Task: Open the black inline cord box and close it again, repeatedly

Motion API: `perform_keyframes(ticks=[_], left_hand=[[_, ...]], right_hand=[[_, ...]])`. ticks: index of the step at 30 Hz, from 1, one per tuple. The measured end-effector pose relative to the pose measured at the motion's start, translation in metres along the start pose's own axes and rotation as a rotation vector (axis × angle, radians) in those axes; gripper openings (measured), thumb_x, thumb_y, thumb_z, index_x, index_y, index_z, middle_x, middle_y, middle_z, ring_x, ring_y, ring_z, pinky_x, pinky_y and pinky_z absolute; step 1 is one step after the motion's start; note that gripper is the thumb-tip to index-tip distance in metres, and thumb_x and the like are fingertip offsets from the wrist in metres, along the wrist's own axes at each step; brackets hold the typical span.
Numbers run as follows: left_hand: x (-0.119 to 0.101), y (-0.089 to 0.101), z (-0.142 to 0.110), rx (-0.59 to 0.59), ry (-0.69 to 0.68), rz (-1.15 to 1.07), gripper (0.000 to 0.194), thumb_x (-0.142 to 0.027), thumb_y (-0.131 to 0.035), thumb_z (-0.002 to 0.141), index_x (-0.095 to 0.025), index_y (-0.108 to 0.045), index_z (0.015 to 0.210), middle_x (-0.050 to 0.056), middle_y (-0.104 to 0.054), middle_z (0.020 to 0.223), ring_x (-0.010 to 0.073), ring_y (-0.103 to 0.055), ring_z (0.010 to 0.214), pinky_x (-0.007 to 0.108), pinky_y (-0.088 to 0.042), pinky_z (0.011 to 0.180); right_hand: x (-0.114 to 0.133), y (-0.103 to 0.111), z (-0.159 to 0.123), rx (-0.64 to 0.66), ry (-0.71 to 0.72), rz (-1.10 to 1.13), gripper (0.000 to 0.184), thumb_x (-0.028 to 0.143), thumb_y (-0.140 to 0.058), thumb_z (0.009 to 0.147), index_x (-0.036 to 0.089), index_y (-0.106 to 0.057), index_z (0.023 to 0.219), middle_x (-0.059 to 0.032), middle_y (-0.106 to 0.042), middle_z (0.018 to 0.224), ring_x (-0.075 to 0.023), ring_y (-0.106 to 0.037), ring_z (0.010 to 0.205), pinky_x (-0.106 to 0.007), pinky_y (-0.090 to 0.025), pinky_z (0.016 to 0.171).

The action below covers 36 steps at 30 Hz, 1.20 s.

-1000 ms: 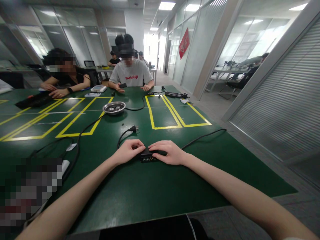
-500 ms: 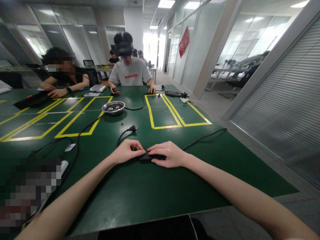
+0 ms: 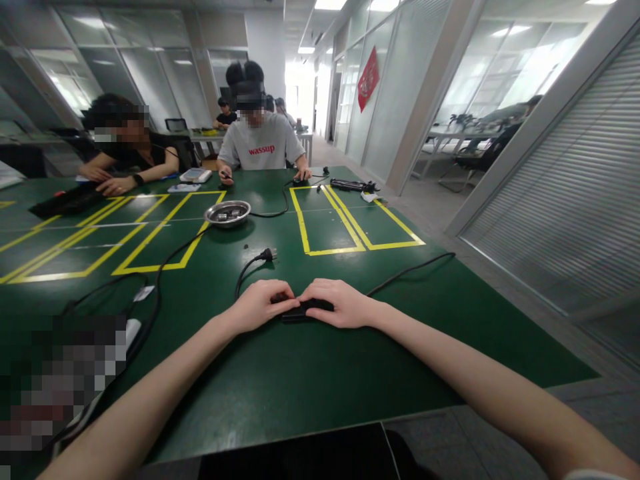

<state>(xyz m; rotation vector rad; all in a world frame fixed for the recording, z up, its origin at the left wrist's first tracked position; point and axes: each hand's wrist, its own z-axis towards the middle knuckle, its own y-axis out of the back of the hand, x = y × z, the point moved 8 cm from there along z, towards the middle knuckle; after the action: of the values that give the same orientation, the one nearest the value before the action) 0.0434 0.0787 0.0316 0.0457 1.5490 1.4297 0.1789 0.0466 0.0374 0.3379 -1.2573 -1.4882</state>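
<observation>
A flat black power adapter [image 3: 296, 318] lies on the green table [image 3: 320, 380], mostly covered by my hands. Over its left end, my left hand [image 3: 263, 303] is closed, with thumb and forefinger pinched together. Something dark shows between those fingers, too hidden to make out fully. My right hand [image 3: 340, 303] wraps over the adapter's right part, its fingertips meeting those of the left. Behind the left hand rises a black cord ending in a plug [image 3: 269, 255]. Another black cable [image 3: 413, 272] runs from behind my right hand toward the table's right edge.
A metal bowl [image 3: 227, 214] with small metal parts stands farther back. Yellow tape outlines [image 3: 335, 252] mark the table. A black folded stand [image 3: 355, 186] lies at the far right. Two people sit across. Cables and a blurred-out item [image 3: 65, 387] are at left.
My left fingertips have shifted slightly right over the adapter and now meet my right fingers. My right hand's fingers have drawn closer together. The view has moved slightly.
</observation>
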Motion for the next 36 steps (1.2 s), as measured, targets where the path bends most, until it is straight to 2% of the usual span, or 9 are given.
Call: perform_keyframes(ticks=[3,7,11,15,18,24,29,33,36], left_hand=[[-0.005,-0.003,-0.001,-0.014,-0.057,0.102,0.033,-0.046,-0.058,0.100,-0.019,-0.070,0.085,0.000,-0.070,0.078,0.0145,-0.059,0.068,0.025,-0.041,0.064],[-0.007,-0.006,-0.002,0.028,-0.098,0.194,0.037,-0.052,-0.054,0.103,-0.020,-0.066,0.089,0.001,-0.069,0.083,0.0163,-0.062,0.074,0.026,-0.043,0.066],[-0.007,-0.010,-0.001,0.088,-0.087,0.358,0.040,-0.056,-0.053,0.103,-0.020,-0.064,0.091,0.002,-0.067,0.088,0.0184,-0.063,0.077,0.027,-0.042,0.066],[-0.009,-0.015,-0.001,0.154,-0.057,0.521,0.046,-0.062,-0.054,0.100,-0.020,-0.062,0.084,0.003,-0.065,0.082,0.0206,-0.063,0.076,0.028,-0.042,0.066],[-0.014,-0.017,-0.002,0.168,-0.040,0.581,0.053,-0.071,-0.058,0.093,-0.019,-0.063,0.083,0.004,-0.065,0.082,0.0216,-0.065,0.076,0.029,-0.043,0.066],[-0.012,-0.012,-0.002,0.121,0.047,0.537,0.056,-0.075,-0.060,0.088,-0.020,-0.062,0.078,0.004,-0.068,0.078,0.0218,-0.065,0.069,0.029,-0.038,0.060],[-0.007,-0.007,-0.002,0.057,0.070,0.478,0.055,-0.073,-0.062,0.089,-0.021,-0.059,0.070,0.002,-0.067,0.068,0.0206,-0.061,0.061,0.028,-0.025,0.054],[-0.010,-0.006,-0.001,-0.009,-0.022,0.464,0.052,-0.069,-0.066,0.089,-0.021,-0.057,0.072,-0.001,-0.063,0.067,0.0172,-0.058,0.060,0.027,-0.025,0.054],[-0.015,-0.005,-0.002,-0.051,-0.129,0.498,0.051,-0.067,-0.065,0.092,-0.020,-0.056,0.073,0.001,-0.062,0.070,0.0175,-0.057,0.064,0.027,-0.026,0.056]], right_hand=[[-0.006,-0.001,-0.001,0.018,-0.048,-0.019,0.034,0.037,-0.067,0.097,0.017,-0.068,0.124,-0.0108,-0.073,0.108,-0.0229,-0.068,0.100,-0.035,-0.055,0.088],[-0.011,-0.003,-0.001,0.061,-0.111,-0.037,0.031,0.040,-0.070,0.095,0.016,-0.072,0.114,-0.0096,-0.072,0.106,-0.0223,-0.068,0.096,-0.033,-0.054,0.084],[-0.012,-0.007,0.000,0.117,-0.172,-0.033,0.033,0.042,-0.072,0.094,0.016,-0.072,0.114,-0.0072,-0.070,0.104,-0.0201,-0.068,0.089,-0.031,-0.052,0.077],[-0.010,-0.015,0.001,0.147,-0.170,-0.106,0.036,0.045,-0.075,0.090,0.017,-0.069,0.113,-0.0068,-0.067,0.106,-0.0199,-0.067,0.085,-0.030,-0.051,0.073],[-0.009,-0.018,0.001,0.132,-0.128,-0.144,0.034,0.040,-0.075,0.090,0.016,-0.068,0.111,-0.0072,-0.065,0.105,-0.0200,-0.066,0.085,-0.030,-0.051,0.072],[-0.008,-0.012,0.001,0.016,-0.052,-0.203,0.034,0.035,-0.074,0.088,0.017,-0.067,0.115,-0.0076,-0.065,0.106,-0.0207,-0.067,0.088,-0.030,-0.051,0.073],[-0.012,-0.010,0.001,-0.015,-0.093,-0.202,0.038,0.037,-0.077,0.085,0.018,-0.066,0.116,-0.0078,-0.065,0.109,-0.0208,-0.068,0.087,-0.030,-0.052,0.071],[-0.017,-0.009,0.001,0.044,-0.141,-0.161,0.048,0.044,-0.081,0.084,0.018,-0.065,0.121,-0.0077,-0.066,0.108,-0.0216,-0.068,0.086,-0.031,-0.051,0.071],[-0.019,-0.009,0.000,0.098,-0.152,-0.085,0.036,0.041,-0.078,0.089,0.018,-0.066,0.113,-0.0048,-0.067,0.096,-0.0202,-0.066,0.084,-0.029,-0.049,0.072]])
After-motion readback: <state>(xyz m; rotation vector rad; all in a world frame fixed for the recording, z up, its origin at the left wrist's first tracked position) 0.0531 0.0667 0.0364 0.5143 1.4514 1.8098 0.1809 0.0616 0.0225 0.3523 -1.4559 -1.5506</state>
